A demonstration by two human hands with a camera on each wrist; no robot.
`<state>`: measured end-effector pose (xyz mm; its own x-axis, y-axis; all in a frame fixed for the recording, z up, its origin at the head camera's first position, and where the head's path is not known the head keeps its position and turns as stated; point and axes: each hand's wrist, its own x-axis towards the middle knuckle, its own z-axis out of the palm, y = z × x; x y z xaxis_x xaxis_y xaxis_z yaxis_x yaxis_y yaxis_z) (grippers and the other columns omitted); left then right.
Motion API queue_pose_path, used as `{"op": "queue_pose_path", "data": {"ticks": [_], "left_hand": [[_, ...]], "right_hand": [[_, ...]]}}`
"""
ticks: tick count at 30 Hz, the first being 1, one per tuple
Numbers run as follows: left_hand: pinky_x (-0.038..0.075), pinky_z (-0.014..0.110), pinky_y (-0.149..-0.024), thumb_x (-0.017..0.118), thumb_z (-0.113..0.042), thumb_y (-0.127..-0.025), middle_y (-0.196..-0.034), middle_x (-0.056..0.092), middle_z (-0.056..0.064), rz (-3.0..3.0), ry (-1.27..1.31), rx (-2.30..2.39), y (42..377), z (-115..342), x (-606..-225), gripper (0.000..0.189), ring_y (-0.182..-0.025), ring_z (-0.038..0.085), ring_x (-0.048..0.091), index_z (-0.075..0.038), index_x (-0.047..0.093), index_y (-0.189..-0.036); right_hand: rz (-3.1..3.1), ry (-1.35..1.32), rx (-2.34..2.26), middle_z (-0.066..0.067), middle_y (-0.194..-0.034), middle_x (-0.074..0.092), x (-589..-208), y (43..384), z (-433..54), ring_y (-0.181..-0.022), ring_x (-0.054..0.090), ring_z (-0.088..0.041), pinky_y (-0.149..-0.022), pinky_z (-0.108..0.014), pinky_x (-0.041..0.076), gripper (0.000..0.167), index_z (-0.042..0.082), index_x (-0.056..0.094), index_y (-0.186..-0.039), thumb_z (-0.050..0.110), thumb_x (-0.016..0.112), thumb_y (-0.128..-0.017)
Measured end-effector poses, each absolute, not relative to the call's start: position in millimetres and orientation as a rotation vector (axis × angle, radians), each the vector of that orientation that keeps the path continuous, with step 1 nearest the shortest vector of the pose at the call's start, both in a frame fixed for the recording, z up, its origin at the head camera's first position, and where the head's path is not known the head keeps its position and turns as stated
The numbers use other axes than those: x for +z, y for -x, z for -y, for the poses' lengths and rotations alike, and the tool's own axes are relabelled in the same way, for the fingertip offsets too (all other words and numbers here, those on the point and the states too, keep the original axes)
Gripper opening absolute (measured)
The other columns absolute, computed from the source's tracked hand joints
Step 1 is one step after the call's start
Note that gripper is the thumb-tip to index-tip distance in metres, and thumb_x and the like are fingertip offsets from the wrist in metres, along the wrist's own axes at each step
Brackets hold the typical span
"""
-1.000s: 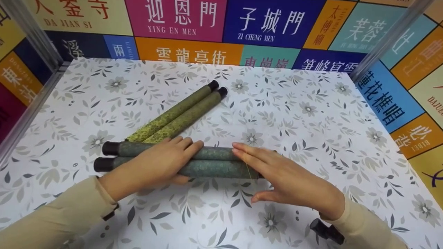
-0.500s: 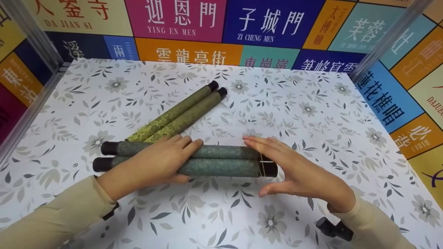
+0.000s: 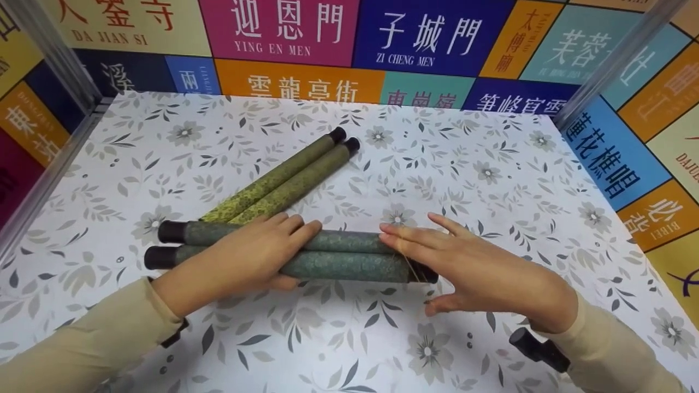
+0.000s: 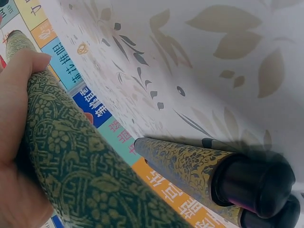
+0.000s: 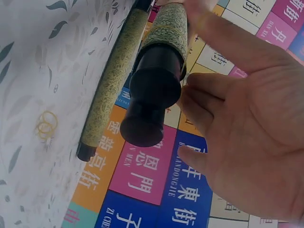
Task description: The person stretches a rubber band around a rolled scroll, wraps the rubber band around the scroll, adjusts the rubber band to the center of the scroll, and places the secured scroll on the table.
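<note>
Seemingly I'm banding the two green rolls (image 3: 345,266): my left hand (image 3: 246,254) grips them, nearer me than the two yellow rolls (image 3: 284,181) on the table (image 3: 491,143), and my right hand (image 3: 480,270), fingers fairly straight, has one band (image 3: 413,267) at their end; next it probably needs settling evenly; loose bands (image 5: 45,127), too blurred to count

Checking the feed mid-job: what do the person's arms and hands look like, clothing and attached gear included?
Both hands, left and right, are bare, without gloves. The left sleeve and right sleeve are long, plain and beige. A small black piece shows at the left cuff, a black, cylinder-ended fitting by the right. No cables show.
</note>
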<state>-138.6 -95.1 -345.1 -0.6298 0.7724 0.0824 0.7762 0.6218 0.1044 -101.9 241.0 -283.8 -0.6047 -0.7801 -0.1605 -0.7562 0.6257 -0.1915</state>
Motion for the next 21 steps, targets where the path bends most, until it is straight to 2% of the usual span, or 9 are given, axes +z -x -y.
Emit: {"op": "queue_pose_path", "data": {"ticks": [10, 14, 18, 21], "left_hand": [[0.054, 0.052, -0.093, 0.078, -0.046, -0.078, -0.125, 0.06, 0.013, 2.794, 1.356, -0.114, 138.0, 92.7, -341.5, 0.087, -0.112, 0.031, 0.061, -0.009, 0.041, -0.148], [0.053, 0.051, -0.096, 0.077, -0.044, -0.078, -0.125, 0.061, 0.012, 2.799, 1.377, -0.15, 138.6, 94.7, -340.1, 0.085, -0.112, 0.03, 0.061, -0.009, 0.042, -0.147], [0.053, 0.049, -0.1, 0.076, -0.042, -0.078, -0.123, 0.061, 0.011, 2.807, 1.388, -0.177, 139.0, 97.3, -337.6, 0.083, -0.112, 0.029, 0.061, -0.008, 0.043, -0.147], [0.054, 0.049, -0.098, 0.074, -0.042, -0.078, -0.123, 0.061, 0.01, 2.807, 1.398, -0.206, 137.9, 98.0, -336.7, 0.082, -0.112, 0.028, 0.061, -0.01, 0.043, -0.146]], "right_hand": [[-2.661, 1.35, 0.238, 0.004, -0.166, 0.022, -276.9, 97.3, -233.0, -0.149, 0.034, -0.02, -0.121, -0.059, 0.025, 0.121, 0.023, 0.02, -0.159, 0.027, 0.092, -0.062], [-2.695, 1.37, 0.386, 0.004, -0.167, 0.021, -278.0, 95.6, -234.6, -0.151, 0.031, -0.02, -0.122, -0.057, 0.026, 0.123, 0.023, 0.018, -0.16, 0.024, 0.093, -0.062], [-2.737, 1.375, 0.477, 0.003, -0.167, 0.018, -279.4, 94.8, -238.5, -0.152, 0.027, -0.02, -0.123, -0.057, 0.024, 0.128, 0.024, 0.014, -0.16, 0.037, 0.092, -0.059], [-2.723, 1.402, 0.405, 0.003, -0.168, 0.013, -281.3, 95.8, -239.3, -0.153, 0.024, -0.021, -0.122, -0.059, 0.022, 0.133, 0.025, 0.01, -0.16, 0.049, 0.09, -0.056]]}}
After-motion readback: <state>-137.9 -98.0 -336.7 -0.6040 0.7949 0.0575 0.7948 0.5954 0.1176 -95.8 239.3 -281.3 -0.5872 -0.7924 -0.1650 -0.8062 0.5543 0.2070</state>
